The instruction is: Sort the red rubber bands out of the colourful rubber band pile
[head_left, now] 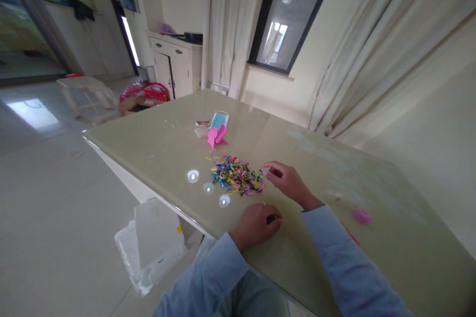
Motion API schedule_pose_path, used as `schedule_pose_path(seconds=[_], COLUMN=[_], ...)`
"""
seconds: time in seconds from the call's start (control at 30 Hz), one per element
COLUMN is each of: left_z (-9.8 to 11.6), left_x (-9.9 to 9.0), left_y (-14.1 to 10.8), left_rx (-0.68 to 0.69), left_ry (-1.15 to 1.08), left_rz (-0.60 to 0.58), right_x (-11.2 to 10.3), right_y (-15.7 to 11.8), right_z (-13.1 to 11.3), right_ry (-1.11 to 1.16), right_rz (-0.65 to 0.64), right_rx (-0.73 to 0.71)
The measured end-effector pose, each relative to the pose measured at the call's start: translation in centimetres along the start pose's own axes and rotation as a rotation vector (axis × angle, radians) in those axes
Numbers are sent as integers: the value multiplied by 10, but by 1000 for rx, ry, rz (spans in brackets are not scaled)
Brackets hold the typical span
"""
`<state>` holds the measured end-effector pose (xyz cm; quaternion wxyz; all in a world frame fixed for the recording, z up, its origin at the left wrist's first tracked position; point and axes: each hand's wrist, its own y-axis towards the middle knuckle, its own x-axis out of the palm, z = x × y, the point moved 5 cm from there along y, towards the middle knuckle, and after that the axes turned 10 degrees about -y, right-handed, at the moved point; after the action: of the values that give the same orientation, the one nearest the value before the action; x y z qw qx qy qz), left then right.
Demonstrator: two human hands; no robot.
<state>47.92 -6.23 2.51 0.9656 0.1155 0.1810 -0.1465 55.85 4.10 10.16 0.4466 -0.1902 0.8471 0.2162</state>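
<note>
A heap of tiny coloured loops (238, 176), like small rubber bands in yellow, blue, pink and black, is spread on the table (156, 133). At the heap's right edge, my right hand (286, 182) hovers with its index finger stretched out and the thumb below; no object shows between them. My left hand (256, 225) rests near the table's front edge, just below the heap. Its fingers are curled, thumb against fingertips, and whatever they pinch is too small or hidden to make out. Left of the heap stand three small clear round cups (193, 176).
Beyond the heap lie a pink folded paper shape (217, 136), a blue face mask (219, 120) and a small brownish item (203, 123). To the right is a pink blob (362, 216). White plastic bags (152, 242) hang below the table's left edge.
</note>
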Motion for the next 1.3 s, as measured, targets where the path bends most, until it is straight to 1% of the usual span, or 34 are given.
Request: schedule_pose_path(seconds=[0.1, 0.17, 0.27, 0.37, 0.47, 0.63, 0.73, 0.9, 1.03, 1.17, 1.3], left_z=[-1, -2, -3, -3, -4, -5, -4, -2, 0, 0, 0], left_x=[1, 2, 4, 4, 5, 6, 5, 5, 4, 3, 3], left_y=[1, 1, 2, 2, 2, 3, 3, 3, 3, 3, 3], left_rx=[9, 4, -4, 8, 20, 3, -8, 6, 7, -4, 1], left_ry=[-2, -1, 13, 26, 28, 53, 64, 65, 68, 62, 61], left_rz=[-13, -21, -23, -13, -15, -25, -21, -24, -25, -22, -15], right_x=[25, 40, 55, 63, 66, 67, 66, 64, 67, 70, 70], right_y=[31, 45, 57, 63, 65, 65, 64, 63, 62, 62, 63], right_z=[-4, -5, -6, -7, -3, 1, -2, -9, -8, -3, -3], right_ry=[-112, -193, -309, -439, -540, -609, -644, -709, -712, -638, -593], right_rz=[-47, -107, -207, -267, -282, -293, -314, -349, -342, -305, -312], right_rx=[-61, -92, -127, -145, -138, -159, -185, -177, -163, -142, -150])
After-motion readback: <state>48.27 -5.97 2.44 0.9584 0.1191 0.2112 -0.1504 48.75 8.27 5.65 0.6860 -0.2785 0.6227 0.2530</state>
